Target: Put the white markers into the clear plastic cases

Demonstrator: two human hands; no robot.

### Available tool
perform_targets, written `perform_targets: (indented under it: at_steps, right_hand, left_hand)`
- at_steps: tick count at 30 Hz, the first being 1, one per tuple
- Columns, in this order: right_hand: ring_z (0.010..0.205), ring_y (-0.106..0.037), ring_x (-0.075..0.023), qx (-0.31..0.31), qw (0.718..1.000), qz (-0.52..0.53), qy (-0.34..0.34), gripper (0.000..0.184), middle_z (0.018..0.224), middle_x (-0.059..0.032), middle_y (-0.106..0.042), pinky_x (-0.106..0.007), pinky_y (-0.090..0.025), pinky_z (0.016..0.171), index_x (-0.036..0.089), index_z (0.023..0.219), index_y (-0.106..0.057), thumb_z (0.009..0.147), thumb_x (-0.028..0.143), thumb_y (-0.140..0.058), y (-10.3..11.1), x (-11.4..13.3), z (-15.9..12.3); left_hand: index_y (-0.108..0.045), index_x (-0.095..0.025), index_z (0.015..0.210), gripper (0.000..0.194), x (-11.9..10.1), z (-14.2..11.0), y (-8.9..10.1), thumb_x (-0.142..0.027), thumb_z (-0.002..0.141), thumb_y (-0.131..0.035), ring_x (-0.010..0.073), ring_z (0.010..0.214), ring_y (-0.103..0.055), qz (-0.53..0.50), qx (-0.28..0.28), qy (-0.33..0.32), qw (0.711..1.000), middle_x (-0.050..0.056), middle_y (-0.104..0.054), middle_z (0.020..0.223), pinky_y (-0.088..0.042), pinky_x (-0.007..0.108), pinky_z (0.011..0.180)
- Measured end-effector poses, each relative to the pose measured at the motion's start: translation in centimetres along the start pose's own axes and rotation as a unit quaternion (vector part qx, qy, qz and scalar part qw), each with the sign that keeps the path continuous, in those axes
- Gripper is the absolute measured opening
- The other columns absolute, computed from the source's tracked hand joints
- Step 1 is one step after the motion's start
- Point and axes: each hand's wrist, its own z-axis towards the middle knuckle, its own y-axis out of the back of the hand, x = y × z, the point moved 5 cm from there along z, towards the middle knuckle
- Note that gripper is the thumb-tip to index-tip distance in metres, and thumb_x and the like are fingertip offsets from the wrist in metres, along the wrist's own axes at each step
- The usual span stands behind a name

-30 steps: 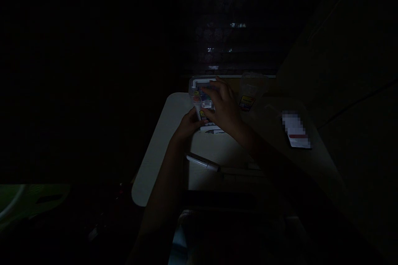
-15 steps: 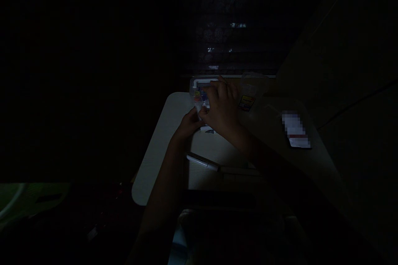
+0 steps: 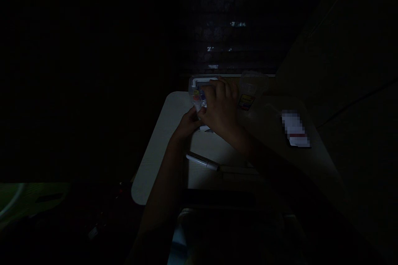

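Two hands meet at a clear container (image 3: 192,84) by the far edge of the surface (image 3: 155,153), right of its far-left corner. The left hand's (image 3: 185,125) grip is clamped on the container's lower left side; bracing there should stop it sliding. The right hand (image 3: 222,109) arches over the top with fingers curled; whether its grip is together or apart I cannot tell. Light fingertip pressure would suit the small contents, with the wrist high enough to see past. A labelled clear tub (image 3: 253,85) stands just right, so the elbow and knuckles are best kept clear of it. Nearer the front edge lies a marker (image 3: 202,161).
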Motion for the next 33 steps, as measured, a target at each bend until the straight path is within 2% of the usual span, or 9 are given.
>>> perform_targets:
  at_steps: [8, 15, 18, 25, 33]
  right_hand:
    - [0.131, -0.04, -0.0315, -0.019, 1.0, -0.017, 0.003, 0.036, 0.127, -0.0134, -0.055, -0.052, -0.022, 0.115, 0.015, 0.116, -0.058, 0.083, 0.028, -0.058, -0.07, 0.1, 0.07]
    - [0.13, -0.038, -0.0317, -0.012, 1.0, -0.012, 0.0, 0.036, 0.127, -0.0138, -0.053, -0.052, -0.021, 0.115, 0.014, 0.115, -0.057, 0.08, 0.026, -0.058, -0.44, 0.16, 0.25]
    - [0.131, -0.037, -0.0325, -0.009, 1.0, -0.007, 0.001, 0.037, 0.128, -0.015, -0.053, -0.053, -0.022, 0.115, 0.014, 0.114, -0.057, 0.079, 0.026, -0.06, -0.36, 0.18, 0.28]
    - [0.136, -0.031, -0.034, 0.033, 0.999, 0.008, 0.014, 0.05, 0.134, -0.0179, -0.046, -0.056, -0.016, 0.116, 0.011, 0.123, -0.053, 0.075, 0.024, -0.061, -0.4, 0.02, 0.13]
    - [0.137, -0.034, -0.0349, 0.047, 0.998, 0.024, 0.019, 0.054, 0.137, -0.0165, -0.049, -0.057, -0.018, 0.115, 0.014, 0.126, -0.055, 0.074, 0.025, -0.063, 0.36, -0.01, 0.01]
  left_hand:
    - [-0.068, -0.013, 0.106, 0.068, -0.35, -0.21, -0.01, -0.05, 0.053, -0.087, 0.0322, 0.111, -0.063, -0.004, -0.001, 0.002, 1.0, 0.012, -0.072, 0.111, -0.052, 0.04, 0.096]
    - [-0.069, -0.012, 0.099, 0.065, -0.13, 0.03, 0.03, -0.047, 0.048, -0.089, 0.0319, 0.107, -0.064, -0.019, -0.013, 0.014, 1.0, 0.011, -0.073, 0.103, -0.054, 0.04, 0.092]
    - [-0.069, -0.012, 0.101, 0.064, -0.18, -0.09, -0.08, -0.046, 0.05, -0.088, 0.0319, 0.108, -0.064, -0.021, -0.008, 0.021, 1.0, 0.011, -0.073, 0.105, -0.054, 0.04, 0.092]
    - [-0.067, -0.013, 0.109, 0.069, -0.48, -0.16, -0.11, -0.046, 0.052, -0.087, 0.0306, 0.11, -0.063, -0.013, 0.005, 0.031, 0.999, 0.011, -0.071, 0.112, -0.053, 0.038, 0.093]
    - [-0.064, -0.013, 0.115, 0.069, 0.09, -0.2, -0.11, -0.048, 0.059, -0.083, 0.0314, 0.113, -0.062, 0.005, 0.007, 0.017, 1.0, 0.012, -0.069, 0.119, -0.053, 0.038, 0.095]
